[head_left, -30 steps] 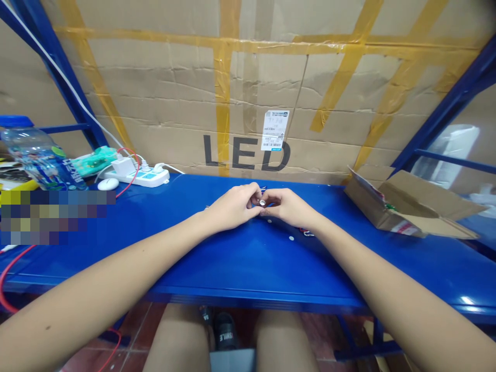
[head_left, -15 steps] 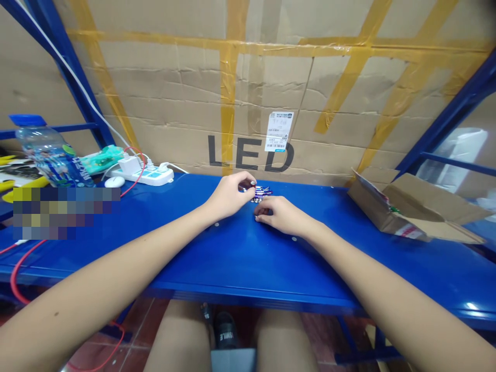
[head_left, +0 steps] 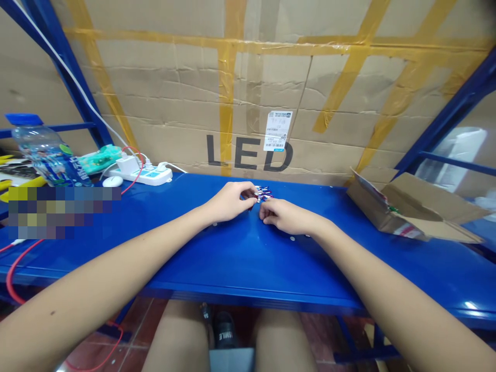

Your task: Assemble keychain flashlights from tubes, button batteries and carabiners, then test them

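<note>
A small cluster of shiny blue, silver and red pieces [head_left: 265, 192] lies on the blue table [head_left: 240, 258], just behind my hands. My left hand [head_left: 235, 200] is at the left edge of the cluster, thumb and forefinger pinched on something too small to make out. To its right, my right hand [head_left: 282, 215] rests low over the table with its fingers curled together; what they hold, if anything, is hidden. The two hands are close but apart. A small pale disc [head_left: 292, 238] lies below my right wrist.
An open cardboard box [head_left: 406, 206] stands at the right. On the left are a bottle [head_left: 48, 152], a power strip [head_left: 155, 175], a white mouse-like object [head_left: 112, 182] and red cables. A large taped cardboard sheet [head_left: 174, 103] rises behind the table.
My left hand has come down slightly toward the table front. My right hand has shifted a little right, its fingers more closed. More of the cluster shows between them.
</note>
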